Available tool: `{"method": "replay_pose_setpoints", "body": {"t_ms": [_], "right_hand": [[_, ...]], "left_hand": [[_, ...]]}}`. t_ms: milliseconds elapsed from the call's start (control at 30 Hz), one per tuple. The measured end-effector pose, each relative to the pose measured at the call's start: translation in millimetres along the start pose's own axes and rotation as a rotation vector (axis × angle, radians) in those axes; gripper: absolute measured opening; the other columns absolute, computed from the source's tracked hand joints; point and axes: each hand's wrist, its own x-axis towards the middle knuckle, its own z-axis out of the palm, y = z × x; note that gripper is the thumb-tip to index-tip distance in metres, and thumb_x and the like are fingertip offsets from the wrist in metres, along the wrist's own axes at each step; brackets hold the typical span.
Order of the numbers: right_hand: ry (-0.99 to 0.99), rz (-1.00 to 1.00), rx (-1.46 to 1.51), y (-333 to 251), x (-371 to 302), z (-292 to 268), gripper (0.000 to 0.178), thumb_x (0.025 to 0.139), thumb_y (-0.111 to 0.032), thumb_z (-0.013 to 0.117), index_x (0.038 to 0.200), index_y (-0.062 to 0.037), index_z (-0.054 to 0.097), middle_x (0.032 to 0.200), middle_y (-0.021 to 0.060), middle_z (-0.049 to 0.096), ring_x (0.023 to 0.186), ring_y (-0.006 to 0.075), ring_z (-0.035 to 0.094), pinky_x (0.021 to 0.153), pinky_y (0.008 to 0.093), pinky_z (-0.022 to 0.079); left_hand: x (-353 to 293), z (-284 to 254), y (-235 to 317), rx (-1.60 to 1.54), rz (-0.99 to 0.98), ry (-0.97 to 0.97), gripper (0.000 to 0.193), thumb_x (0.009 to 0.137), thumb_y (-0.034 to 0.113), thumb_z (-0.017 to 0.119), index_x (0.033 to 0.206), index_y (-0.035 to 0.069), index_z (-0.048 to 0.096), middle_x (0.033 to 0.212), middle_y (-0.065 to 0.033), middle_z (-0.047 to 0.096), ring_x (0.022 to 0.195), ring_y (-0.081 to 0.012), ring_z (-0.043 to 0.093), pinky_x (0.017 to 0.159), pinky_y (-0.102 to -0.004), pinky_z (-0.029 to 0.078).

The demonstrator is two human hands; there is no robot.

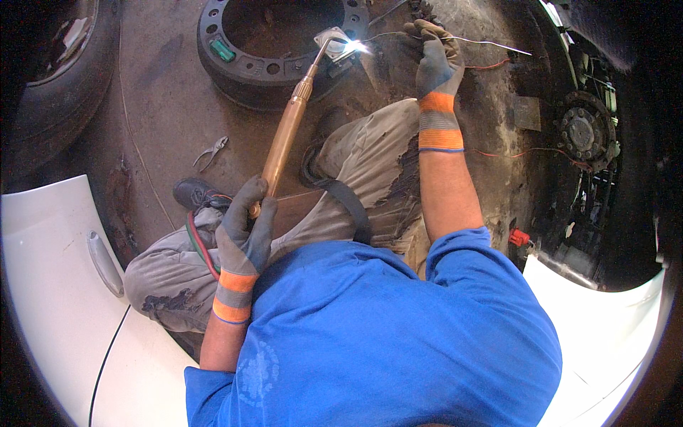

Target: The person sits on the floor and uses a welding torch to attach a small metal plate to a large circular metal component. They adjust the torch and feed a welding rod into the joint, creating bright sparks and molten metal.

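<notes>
From here, glare [356,47] is hiding part of the metal plate [329,35], the right hand [437,62] is covering some wire [494,43], and the upper edge is cropping the drum [249,89].

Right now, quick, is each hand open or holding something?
Gray-gloved left hand: closed, holding the long copper-coloured metal torch.
Gray-gloved right hand: closed, holding the thin silvery metal rod.

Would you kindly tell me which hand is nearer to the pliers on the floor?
Left: the left hand, gripping the torch, is below and right of the pliers in the picture; the right hand, holding a thin wire, is much farther off, toward the upper right.
</notes>
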Motion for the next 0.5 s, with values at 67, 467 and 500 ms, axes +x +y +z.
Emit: {"method": "replay_pose_setpoints", "body": {"t_ms": [67,467,500], "right_hand": [[0.035,0.036,-0.085,-6.2,-2.6,2.9,0.024,0.086,-0.005,0.048,0.103,0.0022,0.063,0.094,0.0119,0.068,0.08,0.0158,0.065,0.072,0.0258,0.054],[0.04,0.044,-0.073,-1.4,-1.2,-1.1,0.022,0.087,-0.005,0.049,0.102,0.0017,0.063,0.095,0.0111,0.068,0.079,0.015,0.065,0.071,0.0259,0.054],[0.015,0.006,-0.046,0.9,0.5,-3.1,0.019,0.088,-0.004,0.05,0.102,0.0018,0.062,0.095,0.0103,0.067,0.081,0.0163,0.066,0.074,0.0284,0.055]], "left_hand": [[0.0,-0.2,-1.4,-0.006,0.016,-0.002,0.031,0.087,0.009,0.065,0.116,-0.001,0.059,0.116,-0.0153,0.063,0.109,-0.0206,0.059,0.094,-0.0304,0.045],[0.3,1.2,-1.2,-0.058,0.017,0.013,0.029,0.087,0.009,0.065,0.114,-0.001,0.061,0.117,-0.0149,0.063,0.108,-0.0198,0.059,0.093,-0.0302,0.046],[0.4,0.9,-0.8,-0.047,0.005,0.01,0.029,0.086,0.008,0.065,0.114,-0.001,0.061,0.117,-0.0146,0.063,0.108,-0.0196,0.059,0.093,-0.03,0.046]]}}
